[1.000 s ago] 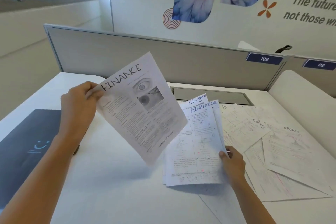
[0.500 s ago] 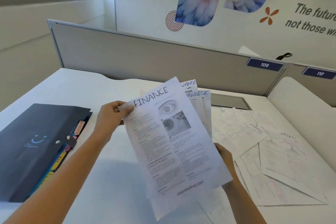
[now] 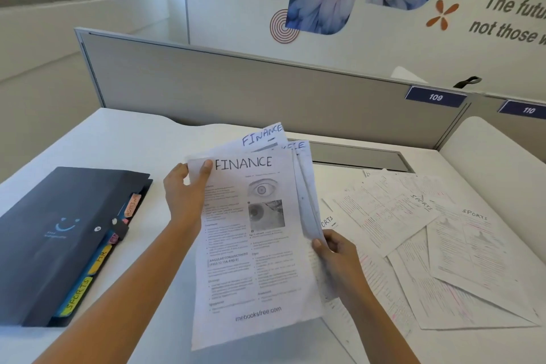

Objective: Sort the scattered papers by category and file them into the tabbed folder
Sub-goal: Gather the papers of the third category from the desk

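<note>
While both hands hold it up off the desk (image 3: 130, 139), the FINANCE stack (image 3: 251, 245) sits centre frame, tilted toward cam. Top sheet: printed text w/ handwritten "FINANCE" header, two eye pics, "mebooksfree.com" at foot. Behind it, at least 2 more sheets fan out at top right, blue "FINANCE" scrawl showing.

L hand (image 3: 184, 195): pinches top-left corner, thumb on front face, fingers behind.

R hand (image 3: 336, 257): grips right edge low down, thumb on front, fingers curled round the back.

Tabbed folder (image 3: 59, 230): dark, closed, flat on desk, left of stack and apart from it. Coloured tabs stick out along its right side: "SPORTS" tab (image 3: 77, 294) nearest, then "HR", "ADMIN" farthest.

SPORTS papers (image 3: 472, 245): loose, overlapping, flat on desk at right, some running under R hand.

Grey partition (image 3: 236, 89) backs the desk.
</note>
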Demonstrator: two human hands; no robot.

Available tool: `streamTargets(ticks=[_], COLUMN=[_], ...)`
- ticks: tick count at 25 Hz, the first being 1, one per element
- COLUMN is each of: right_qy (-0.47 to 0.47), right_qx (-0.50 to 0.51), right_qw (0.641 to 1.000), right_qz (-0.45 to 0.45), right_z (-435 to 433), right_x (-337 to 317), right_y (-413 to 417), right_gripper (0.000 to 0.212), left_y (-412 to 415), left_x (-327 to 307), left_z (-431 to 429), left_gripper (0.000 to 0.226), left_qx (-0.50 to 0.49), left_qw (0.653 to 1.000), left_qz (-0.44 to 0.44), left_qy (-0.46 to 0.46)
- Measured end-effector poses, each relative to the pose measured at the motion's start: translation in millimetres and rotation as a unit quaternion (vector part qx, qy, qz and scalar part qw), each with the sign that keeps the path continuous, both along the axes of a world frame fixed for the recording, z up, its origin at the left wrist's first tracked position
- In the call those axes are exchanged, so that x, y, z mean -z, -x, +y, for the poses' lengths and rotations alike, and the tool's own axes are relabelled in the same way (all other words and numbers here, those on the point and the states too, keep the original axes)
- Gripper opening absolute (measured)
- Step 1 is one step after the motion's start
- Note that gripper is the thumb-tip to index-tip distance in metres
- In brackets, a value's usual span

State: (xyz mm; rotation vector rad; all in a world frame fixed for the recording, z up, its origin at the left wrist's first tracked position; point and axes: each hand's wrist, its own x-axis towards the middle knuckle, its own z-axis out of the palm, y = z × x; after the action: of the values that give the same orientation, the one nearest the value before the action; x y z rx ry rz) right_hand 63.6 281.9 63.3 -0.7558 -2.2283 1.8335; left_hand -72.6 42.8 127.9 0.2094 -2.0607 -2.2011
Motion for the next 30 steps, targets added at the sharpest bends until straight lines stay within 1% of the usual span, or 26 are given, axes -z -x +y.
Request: streamTargets(ticks=[1, 4, 7, 10, 12, 13, 15, 16, 17, 19, 20, 22, 23, 24, 26, 28, 30], right_qy=[0.006, 0.015, 0.004, -0.069, -0.118, -0.116, -0.054, -0.018, -0.001, 0.011, 0.016, 0.031, 0.031, 0.026, 0.02, 0.019, 0.009], right_qx=[0.007, -0.004, -0.008, -0.026, -0.008, 0.012, 0.033, 0.035, 0.035, 0.03, 0.026, 0.019, 0.017, 0.016, 0.026, 0.045, 0.063], right_qw=[1.0, 0.999, 0.999, 0.994, 0.987, 0.986, 0.988, 0.987, 0.986, 0.983, 0.983, 0.982, 0.982, 0.982, 0.983, 0.983, 0.983], right_qz=[0.006, 0.027, 0.049, 0.084, 0.109, 0.117, 0.141, 0.155, 0.165, 0.182, 0.182, 0.184, 0.186, 0.187, 0.178, 0.177, 0.171], right_z=[-2.3, -10.4, -19.4, -23.5, -26.9, -27.7, -31.0, -32.0, -32.2, -31.9, -33.0, -39.2, -42.9, -46.7, -49.9, -51.1, -50.1], right_x=[0.1, -5.1, -14.3, -17.6, -21.3, -23.8, -30.9, -33.8, -35.7, -32.6, -27.9, -21.5, -19.7, -18.8, -11.5, -6.8, 0.0], right_y=[0.8, 3.0, 4.6, 11.7, 18.1, 22.3, 29.5, 32.7, 34.6, 34.6, 32.9, 26.5, 24.2, 22.1, 22.7, 24.7, 23.7], right_gripper=[0.007, 0.011, 0.03, 0.034, 0.044, 0.048, 0.04, 0.038, 0.041, 0.048, 0.044, 0.024, 0.016, 0.014, 0.018, 0.015, 0.035], left_y=[1.3, 2.5, -0.8, -7.7, -12.6, -14.5, -18.0, -19.9, -22.1, -29.7, -32.4, -34.6, -35.5, -36.7, -40.9, -46.4, -49.9], left_x=[3.0, 6.9, 4.8, -9.6, -26.3, -35.9, -52.7, -58.8, -61.7, -61.9, -57.3, -40.0, -29.9, -20.4, -5.4, 2.7, 8.3], left_z=[-0.4, 3.5, 6.4, 10.5, 13.9, 15.1, 16.7, 17.8, 18.6, 20.0, 19.9, 18.8, 18.5, 18.7, 20.7, 21.4, 19.3], left_gripper=[0.05, 0.034, 0.027, 0.028, 0.032, 0.035, 0.037, 0.034, 0.028, 0.018, 0.017, 0.017, 0.017, 0.018, 0.024, 0.024, 0.021], left_qx=[-0.008, -0.034, -0.062, -0.088, -0.112, -0.119, -0.114, -0.104, -0.092, -0.074, -0.068, -0.054, -0.042, -0.026, -0.001, 0.012, 0.025], left_qw=[1.0, 0.999, 0.998, 0.992, 0.985, 0.982, 0.977, 0.974, 0.97, 0.958, 0.954, 0.958, 0.965, 0.972, 0.979, 0.979, 0.978], left_qz=[-0.004, -0.002, 0.026, 0.086, 0.128, 0.145, 0.176, 0.2, 0.226, 0.275, 0.286, 0.272, 0.252, 0.229, 0.197, 0.196, 0.201], left_qy=[-0.005, -0.009, -0.008, 0.001, -0.01, -0.018, -0.023, -0.024, -0.018, 0.027, 0.054, 0.067, 0.059, 0.05, 0.045, 0.052, 0.056])
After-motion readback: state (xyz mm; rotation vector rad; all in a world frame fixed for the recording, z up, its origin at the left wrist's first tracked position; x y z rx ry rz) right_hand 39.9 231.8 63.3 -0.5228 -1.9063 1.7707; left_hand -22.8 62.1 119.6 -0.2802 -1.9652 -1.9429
